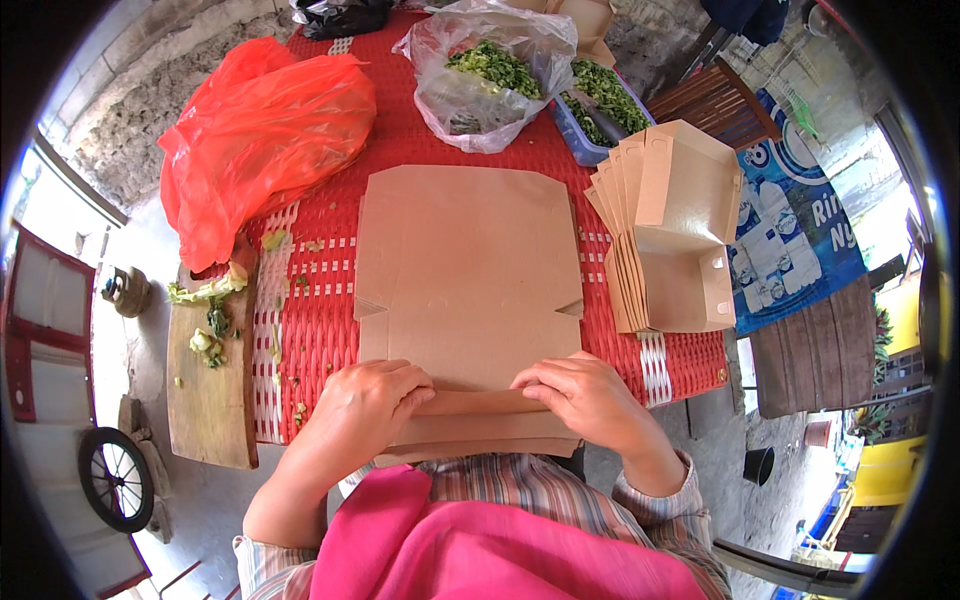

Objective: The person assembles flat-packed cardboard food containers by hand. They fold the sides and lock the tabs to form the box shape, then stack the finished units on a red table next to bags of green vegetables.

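Observation:
A flat brown cardboard box blank (465, 270) lies on the red woven table (320, 330) in front of me. My left hand (360, 405) and my right hand (585, 395) both press down on its near flap (470, 403), which is folded up along the near edge. More flat blanks lie stacked under it at the table's near edge. To the right stands a nested stack of folded brown boxes (675, 235).
A red plastic bag (265, 135) sits at the far left. A clear bag of chopped greens (490, 75) and a blue tray of greens (600, 105) are at the back. A wooden cutting board (205, 385) with vegetable scraps lies left.

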Tool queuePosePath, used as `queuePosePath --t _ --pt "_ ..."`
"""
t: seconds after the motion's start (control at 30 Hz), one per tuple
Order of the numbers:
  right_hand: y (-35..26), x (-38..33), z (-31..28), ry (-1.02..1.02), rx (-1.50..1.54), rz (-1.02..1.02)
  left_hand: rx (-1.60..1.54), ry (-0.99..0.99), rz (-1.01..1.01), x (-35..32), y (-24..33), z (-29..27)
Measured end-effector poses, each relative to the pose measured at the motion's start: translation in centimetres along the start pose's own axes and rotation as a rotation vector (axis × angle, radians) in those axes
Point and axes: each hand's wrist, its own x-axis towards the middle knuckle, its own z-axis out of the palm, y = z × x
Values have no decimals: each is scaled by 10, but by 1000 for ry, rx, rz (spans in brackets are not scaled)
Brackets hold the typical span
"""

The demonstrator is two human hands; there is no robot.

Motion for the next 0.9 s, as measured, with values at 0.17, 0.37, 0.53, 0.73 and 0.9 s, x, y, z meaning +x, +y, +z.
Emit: queuePosePath --t 0.17,0.37,0.53,0.73,0.9 --pt "-9 0 5 25 -181 19 288 149 141 -4 5 12" --pt "-25 -5 26 5 -340 -355 233 91 289 -24 2 42" --pt "-31 -15 44 102 -417 -374 227 143 248 -43 8 43" --pt "-20 -32 45 180 -331 -301 258 221 175 -60 -2 37" --pt "-7 -47 37 287 -304 -230 297 284 160 -72 -10 35"
